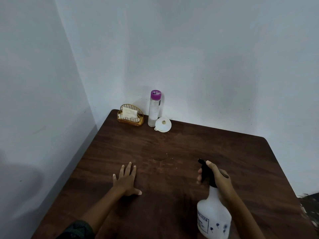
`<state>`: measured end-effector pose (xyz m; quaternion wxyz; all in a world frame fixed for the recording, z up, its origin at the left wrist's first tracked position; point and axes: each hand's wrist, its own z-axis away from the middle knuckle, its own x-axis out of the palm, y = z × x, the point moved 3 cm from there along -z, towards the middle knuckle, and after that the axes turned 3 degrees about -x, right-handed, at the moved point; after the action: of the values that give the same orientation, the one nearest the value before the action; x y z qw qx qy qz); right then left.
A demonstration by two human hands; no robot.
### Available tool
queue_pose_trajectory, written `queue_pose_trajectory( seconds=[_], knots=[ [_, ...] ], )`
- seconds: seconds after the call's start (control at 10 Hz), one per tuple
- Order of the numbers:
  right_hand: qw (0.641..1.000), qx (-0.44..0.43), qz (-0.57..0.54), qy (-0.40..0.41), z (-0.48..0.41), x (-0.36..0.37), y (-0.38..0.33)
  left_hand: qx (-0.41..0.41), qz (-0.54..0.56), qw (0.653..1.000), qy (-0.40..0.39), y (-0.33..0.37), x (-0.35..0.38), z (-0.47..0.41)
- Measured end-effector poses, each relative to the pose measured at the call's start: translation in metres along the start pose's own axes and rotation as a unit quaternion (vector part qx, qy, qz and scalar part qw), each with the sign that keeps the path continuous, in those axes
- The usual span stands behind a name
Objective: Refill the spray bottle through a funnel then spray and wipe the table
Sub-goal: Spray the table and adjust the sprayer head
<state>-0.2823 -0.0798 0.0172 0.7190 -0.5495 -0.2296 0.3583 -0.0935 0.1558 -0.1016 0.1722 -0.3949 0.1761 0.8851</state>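
1. Gripping the black trigger head of the white spray bottle (214,216), the right hand (216,175) has its fingers clamped around it — nozzle aimed across the dark counter (224,152).
2. Left hand (126,181) lies flat, fingers spread apart.
3. Far corner — funnel (163,124), purple-capped bottle (154,109), wire cloth holder (130,115).

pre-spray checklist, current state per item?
1. Right hand grips black trigger head of white plastic spray bottle: ok.
2. Nozzle aimed at crumbs on dark wooden table: ok.
3. Left hand flat, left of spray path: ok.
4. Fill level in bottle: cannot tell.
5. White cloth in gold wire holder ready for wiping: ok.
6. White plastic funnel out of bottle: ok.
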Motion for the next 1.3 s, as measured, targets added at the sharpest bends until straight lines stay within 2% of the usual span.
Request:
queue_pose_trajectory(
  seconds=[0.1, 0.2, 0.3, 0.4, 0.5, 0.6, 0.7, 0.8, 1.0, 1.1, 1.2, 1.3],
  knots=[
    [0.998, -0.01, 0.018, 0.057, -0.003, 0.0, 0.001, 0.001, 0.002, 1.0, 0.0, -0.002, 0.001, 0.001],
    [1.0, -0.013, -0.006, 0.017, -0.003, -0.001, 0.0, 0.0, 0.002, 1.0, -0.001, -0.001, 0.0, 0.0],
    [0.995, -0.011, -0.057, -0.076, 0.002, 0.002, -0.003, -0.001, 0.001, 1.0, -0.002, -0.001, 0.001, 0.001],
    [0.989, -0.034, -0.073, -0.122, 0.002, 0.001, -0.005, 0.0, 0.004, 1.0, 0.0, -0.001, 0.001, 0.001],
    [0.984, -0.061, -0.154, -0.068, -0.002, -0.003, -0.01, 0.001, 0.004, 1.0, -0.001, -0.001, 0.001, 0.001],
    [0.973, -0.087, -0.202, 0.075, -0.011, -0.017, -0.015, 0.002, 0.002, 1.0, 0.0, -0.001, 0.002, 0.002],
    [0.97, -0.043, -0.22, 0.093, -0.012, -0.004, -0.008, 0.0, 0.0, 1.0, -0.004, -0.002, 0.002, 0.002],
    [0.956, 0.038, -0.291, 0.019, -0.01, 0.014, 0.0, 0.004, 0.004, 1.0, -0.003, -0.003, 0.003, 0.001],
    [0.868, -0.014, -0.48, 0.129, -0.033, -0.045, -0.007, 0.006, 0.006, 1.0, -0.002, -0.003, 0.004, 0.001],
    [0.872, 0.011, -0.478, 0.104, -0.033, -0.028, -0.005, 0.005, 0.005, 1.0, -0.001, -0.003, 0.004, 0.001],
    [0.89, 0.059, -0.449, 0.061, -0.026, 0.011, 0.001, 0.006, 0.004, 1.0, -0.002, -0.003, 0.004, 0.001],
    [0.914, 0.084, -0.396, 0.03, -0.025, 0.018, 0.002, 0.006, 0.005, 1.0, 0.001, -0.003, 0.004, 0.001]
  ],
)
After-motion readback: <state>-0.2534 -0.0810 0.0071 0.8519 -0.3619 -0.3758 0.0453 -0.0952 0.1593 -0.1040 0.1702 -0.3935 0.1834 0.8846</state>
